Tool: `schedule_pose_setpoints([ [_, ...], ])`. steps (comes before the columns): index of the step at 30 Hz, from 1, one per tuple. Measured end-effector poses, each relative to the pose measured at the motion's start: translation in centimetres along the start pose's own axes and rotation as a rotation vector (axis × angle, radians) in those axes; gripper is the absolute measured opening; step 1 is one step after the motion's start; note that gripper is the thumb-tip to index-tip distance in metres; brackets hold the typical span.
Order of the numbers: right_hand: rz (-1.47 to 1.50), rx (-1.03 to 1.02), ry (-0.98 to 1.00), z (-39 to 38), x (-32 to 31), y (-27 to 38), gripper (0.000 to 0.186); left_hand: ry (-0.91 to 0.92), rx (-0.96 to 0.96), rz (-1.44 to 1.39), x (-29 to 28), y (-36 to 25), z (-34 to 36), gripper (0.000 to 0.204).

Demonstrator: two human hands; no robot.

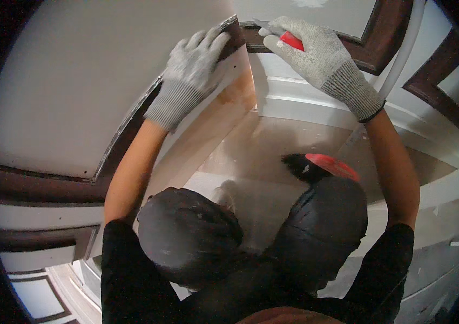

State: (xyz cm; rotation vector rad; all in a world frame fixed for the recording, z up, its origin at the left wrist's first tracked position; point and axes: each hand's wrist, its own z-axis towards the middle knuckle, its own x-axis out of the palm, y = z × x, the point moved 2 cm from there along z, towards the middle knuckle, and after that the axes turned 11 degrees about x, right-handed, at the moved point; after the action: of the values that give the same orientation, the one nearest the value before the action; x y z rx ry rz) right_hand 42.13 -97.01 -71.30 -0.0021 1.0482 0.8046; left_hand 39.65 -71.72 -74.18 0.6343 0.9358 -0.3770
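Gloved hands at dark trim in a wall corner, the right one holding a red-handled tool.
The left hand (194,62) lies on the dark trim of the left wall (235,39), its grip open and its fingers laid toward the far end, near the corner. The right hand (316,51) has its grip closed around the red-handled tool (292,41), which is at the far side with its metal blade aimed left, before the far wall's dark trim (254,36); whether the blade touches it, I cannot tell. Below runs a white baseboard (294,106). A red-and-black object (331,163) shows just beyond the right knee (326,216), above the floor (278,132).
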Motion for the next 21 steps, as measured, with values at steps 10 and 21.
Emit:
schedule_pose_setpoints([
  [10,-0.214,-0.095,0.009,3.5,0.9,4.5,0.040,-0.054,-0.172,-0.192,3.0,1.3,1.0,0.034],
  [21,-0.204,-0.167,0.113,7.9,3.0,11.2,0.045,-0.063,-0.262,-0.255,-1.6,1.3,-6.6,0.041],
])
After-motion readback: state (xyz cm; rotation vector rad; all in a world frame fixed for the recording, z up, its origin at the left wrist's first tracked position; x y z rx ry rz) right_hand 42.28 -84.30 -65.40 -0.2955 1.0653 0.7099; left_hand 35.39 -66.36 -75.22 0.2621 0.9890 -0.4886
